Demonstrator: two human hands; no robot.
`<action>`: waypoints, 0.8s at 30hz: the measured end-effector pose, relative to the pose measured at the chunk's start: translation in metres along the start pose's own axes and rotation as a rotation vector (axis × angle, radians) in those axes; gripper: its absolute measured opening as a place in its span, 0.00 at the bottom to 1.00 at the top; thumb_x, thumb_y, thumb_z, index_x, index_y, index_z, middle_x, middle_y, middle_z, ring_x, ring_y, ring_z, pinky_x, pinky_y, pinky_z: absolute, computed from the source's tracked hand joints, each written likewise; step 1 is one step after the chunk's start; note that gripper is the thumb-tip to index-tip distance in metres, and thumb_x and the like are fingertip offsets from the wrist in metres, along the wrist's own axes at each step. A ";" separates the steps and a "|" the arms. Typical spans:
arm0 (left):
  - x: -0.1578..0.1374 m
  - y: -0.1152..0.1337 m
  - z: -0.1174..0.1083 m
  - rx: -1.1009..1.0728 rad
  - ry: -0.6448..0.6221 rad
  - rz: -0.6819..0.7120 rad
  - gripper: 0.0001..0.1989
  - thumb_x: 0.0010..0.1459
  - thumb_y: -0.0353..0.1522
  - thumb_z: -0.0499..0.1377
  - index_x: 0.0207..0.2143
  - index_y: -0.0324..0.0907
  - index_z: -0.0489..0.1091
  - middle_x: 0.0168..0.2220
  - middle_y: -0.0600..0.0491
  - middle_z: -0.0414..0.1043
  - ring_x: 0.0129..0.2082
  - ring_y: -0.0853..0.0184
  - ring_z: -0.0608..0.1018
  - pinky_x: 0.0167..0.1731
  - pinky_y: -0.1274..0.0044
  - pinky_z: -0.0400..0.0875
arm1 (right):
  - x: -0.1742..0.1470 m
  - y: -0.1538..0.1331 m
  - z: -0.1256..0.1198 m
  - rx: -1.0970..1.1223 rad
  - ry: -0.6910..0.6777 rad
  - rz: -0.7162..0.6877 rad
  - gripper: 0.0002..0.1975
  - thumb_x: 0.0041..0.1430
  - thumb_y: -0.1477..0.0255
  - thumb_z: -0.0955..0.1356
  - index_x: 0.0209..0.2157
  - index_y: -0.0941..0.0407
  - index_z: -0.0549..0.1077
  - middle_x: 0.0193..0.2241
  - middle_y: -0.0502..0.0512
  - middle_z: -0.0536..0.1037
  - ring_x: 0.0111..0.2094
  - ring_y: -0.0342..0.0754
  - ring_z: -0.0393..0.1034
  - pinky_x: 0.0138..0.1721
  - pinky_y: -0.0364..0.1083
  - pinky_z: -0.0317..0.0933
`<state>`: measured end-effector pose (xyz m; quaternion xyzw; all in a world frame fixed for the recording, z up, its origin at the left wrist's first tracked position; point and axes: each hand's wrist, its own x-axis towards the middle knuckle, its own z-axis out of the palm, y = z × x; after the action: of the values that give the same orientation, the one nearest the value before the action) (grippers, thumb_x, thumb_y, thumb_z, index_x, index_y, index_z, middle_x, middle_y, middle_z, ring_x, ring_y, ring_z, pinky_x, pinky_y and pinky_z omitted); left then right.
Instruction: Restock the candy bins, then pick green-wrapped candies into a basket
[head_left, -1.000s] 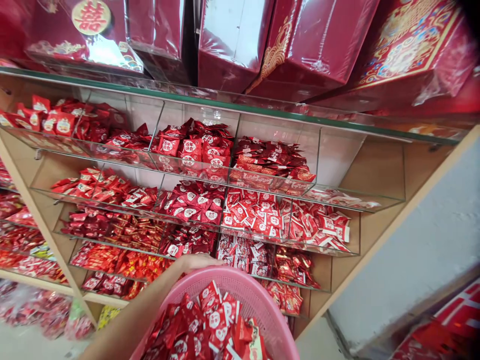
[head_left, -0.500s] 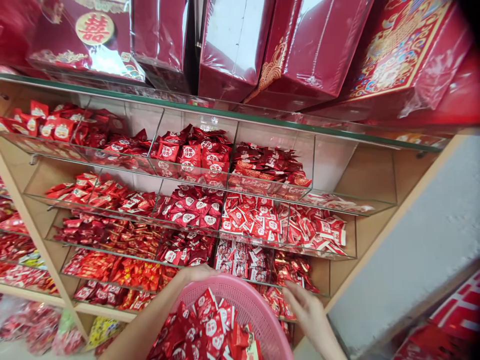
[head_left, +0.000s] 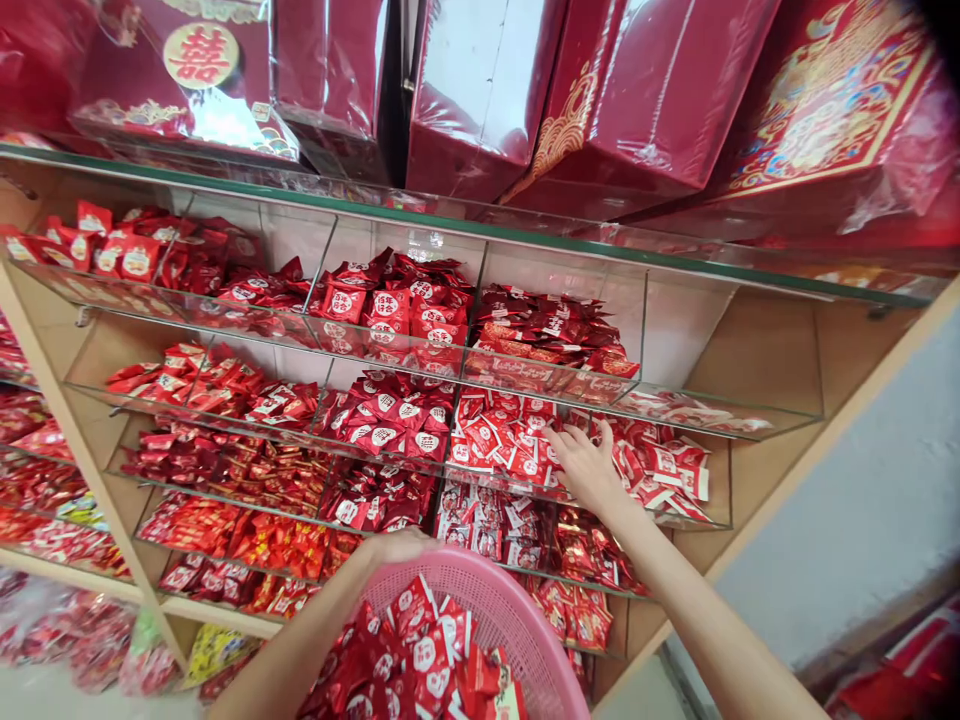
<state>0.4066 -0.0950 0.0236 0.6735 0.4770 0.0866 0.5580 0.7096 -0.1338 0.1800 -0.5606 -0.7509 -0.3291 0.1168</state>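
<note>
A pink plastic basket [head_left: 551,640] is at the bottom of the view, filled with small red candy packets [head_left: 424,655]. My left hand [head_left: 401,546] grips the basket's far rim, with its fingertips hidden over the edge. Up at the second glass shelf, my right hand [head_left: 591,468] hovers at the divider between two compartments, its fingers apart and nothing visible in them. Red-and-white packets [head_left: 502,435] lie left of its fingertips, and more red-and-white packets [head_left: 667,465] lie to its right.
Several tiers of glass-fronted compartments [head_left: 375,345] hold red packets. A green-edged glass shelf [head_left: 450,218] runs above them, bearing large wrapped dark-red boxes [head_left: 645,100]. A wooden side panel [head_left: 787,480] and grey wall [head_left: 862,500] stand at right. Bagged goods [head_left: 90,640] lie low at left.
My right hand has risen from beside the basket's right rim to the second shelf. My left hand and the basket have hardly moved. The view has shifted slightly.
</note>
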 end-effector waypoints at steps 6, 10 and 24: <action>-0.007 0.002 -0.003 -0.010 -0.014 -0.021 0.39 0.40 0.59 0.55 0.39 0.34 0.75 0.36 0.44 0.73 0.32 0.63 0.74 0.33 0.75 0.67 | -0.004 0.004 0.006 -0.026 0.009 0.022 0.25 0.51 0.82 0.60 0.52 0.58 0.64 0.40 0.60 0.74 0.46 0.54 0.62 0.56 0.66 0.30; -0.006 0.001 -0.003 -0.003 -0.005 -0.030 0.39 0.40 0.59 0.55 0.40 0.34 0.74 0.37 0.44 0.73 0.32 0.64 0.73 0.34 0.75 0.66 | -0.006 0.005 0.004 -0.024 0.008 0.010 0.24 0.51 0.80 0.62 0.52 0.58 0.63 0.39 0.60 0.73 0.44 0.55 0.62 0.56 0.66 0.30; -0.012 0.006 0.002 0.042 0.003 0.000 0.32 0.46 0.54 0.55 0.37 0.35 0.74 0.35 0.47 0.73 0.32 0.66 0.71 0.35 0.76 0.64 | -0.025 0.011 -0.001 0.047 0.092 0.034 0.23 0.59 0.74 0.60 0.57 0.57 0.56 0.43 0.60 0.72 0.47 0.55 0.62 0.55 0.65 0.32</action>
<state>0.4054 -0.1047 0.0328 0.6850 0.4796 0.0776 0.5429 0.7281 -0.1516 0.1712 -0.5545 -0.7427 -0.3347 0.1700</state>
